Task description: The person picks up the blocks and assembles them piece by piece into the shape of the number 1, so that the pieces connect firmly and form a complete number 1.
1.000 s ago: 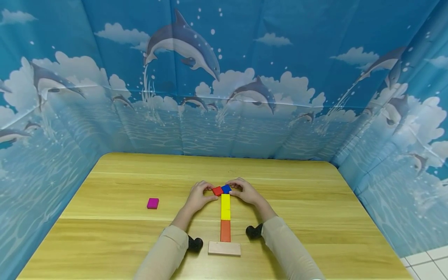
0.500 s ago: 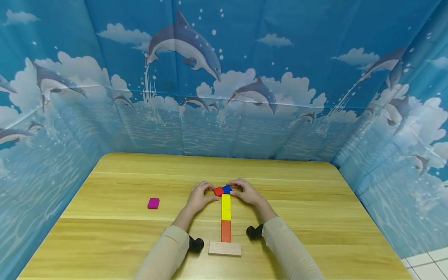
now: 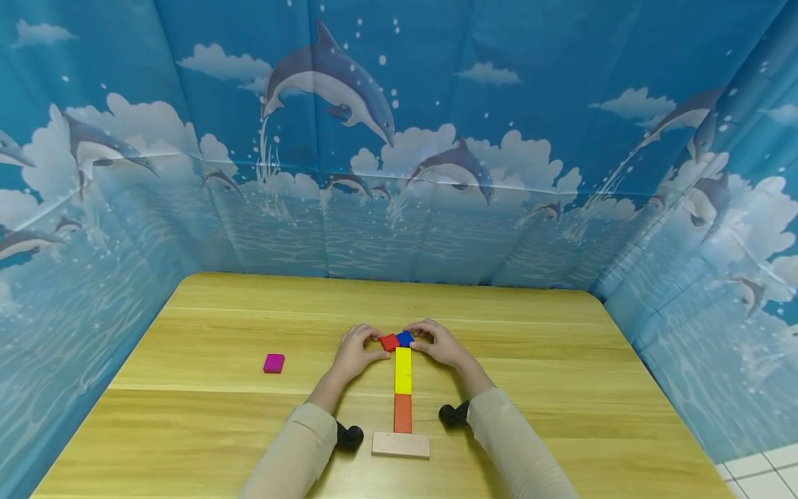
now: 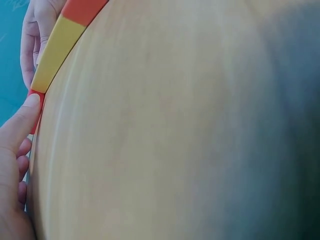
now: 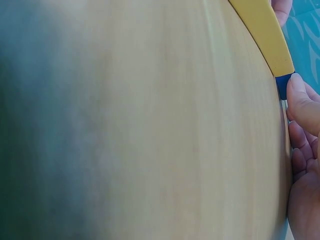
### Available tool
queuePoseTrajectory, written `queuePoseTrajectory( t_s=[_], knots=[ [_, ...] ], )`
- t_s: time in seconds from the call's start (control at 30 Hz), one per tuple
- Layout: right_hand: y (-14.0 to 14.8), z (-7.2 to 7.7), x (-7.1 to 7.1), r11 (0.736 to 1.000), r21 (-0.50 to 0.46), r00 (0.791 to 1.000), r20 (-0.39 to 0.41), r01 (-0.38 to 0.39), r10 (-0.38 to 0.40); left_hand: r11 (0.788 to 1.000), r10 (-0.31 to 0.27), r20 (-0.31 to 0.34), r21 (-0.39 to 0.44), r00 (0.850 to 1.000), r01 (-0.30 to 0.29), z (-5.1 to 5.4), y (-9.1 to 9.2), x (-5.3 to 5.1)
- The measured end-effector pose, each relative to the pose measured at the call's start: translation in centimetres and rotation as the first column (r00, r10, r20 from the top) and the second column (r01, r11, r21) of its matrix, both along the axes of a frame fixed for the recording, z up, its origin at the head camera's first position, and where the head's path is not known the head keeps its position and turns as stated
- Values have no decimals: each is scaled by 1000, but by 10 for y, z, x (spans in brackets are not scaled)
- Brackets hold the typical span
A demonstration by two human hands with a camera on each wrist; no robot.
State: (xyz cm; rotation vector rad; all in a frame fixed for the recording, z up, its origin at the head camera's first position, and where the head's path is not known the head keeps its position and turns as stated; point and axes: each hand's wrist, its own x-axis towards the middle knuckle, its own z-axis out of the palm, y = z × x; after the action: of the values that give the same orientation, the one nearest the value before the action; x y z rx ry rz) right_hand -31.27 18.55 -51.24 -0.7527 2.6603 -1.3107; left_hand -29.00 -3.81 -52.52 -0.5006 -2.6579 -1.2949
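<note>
In the head view a small red square block (image 3: 389, 342) and a blue square block (image 3: 405, 338) lie side by side, both turned at an angle. My left hand (image 3: 355, 355) pinches the red block between thumb and fingers. From the other side my right hand (image 3: 441, 344) pinches the blue one, its thumb on the block's near edge in the right wrist view. Just below the two squares runs a long yellow block (image 3: 403, 371). An orange-red block (image 3: 402, 413) continues that line toward me, ending at a plain wooden block (image 3: 401, 445) laid crosswise.
A magenta square block (image 3: 273, 363) lies apart on the left of the wooden table (image 3: 548, 388). Black rounded wrist devices (image 3: 350, 437) stick out from both sleeves beside the row. A dolphin-print curtain (image 3: 399, 208) closes off the table's back and sides.
</note>
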Motion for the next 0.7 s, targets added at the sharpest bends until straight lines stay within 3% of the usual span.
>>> queuePoseTrajectory(
  t_s=[0.2, 0.33, 0.5, 0.7],
  knots=[
    [0, -3, -2, 1000, -27, 1000, 8, -6, 6, 985, -32, 1, 173, 999, 31, 2, -3, 1],
    [1, -3, -2, 999, -47, 1000, 13, -14, 14, 965, -10, -49, 262, 999, 23, 2, -9, 2],
    [2, -4, -2, 999, -29, 1000, 1, -21, 21, 964, 16, -94, 265, 995, 10, 6, -20, 4],
    [0, 1, 1, 999, -38, 1000, -9, -29, 28, 981, -25, -11, 190, 1000, 26, 17, -35, 11]
  ],
)
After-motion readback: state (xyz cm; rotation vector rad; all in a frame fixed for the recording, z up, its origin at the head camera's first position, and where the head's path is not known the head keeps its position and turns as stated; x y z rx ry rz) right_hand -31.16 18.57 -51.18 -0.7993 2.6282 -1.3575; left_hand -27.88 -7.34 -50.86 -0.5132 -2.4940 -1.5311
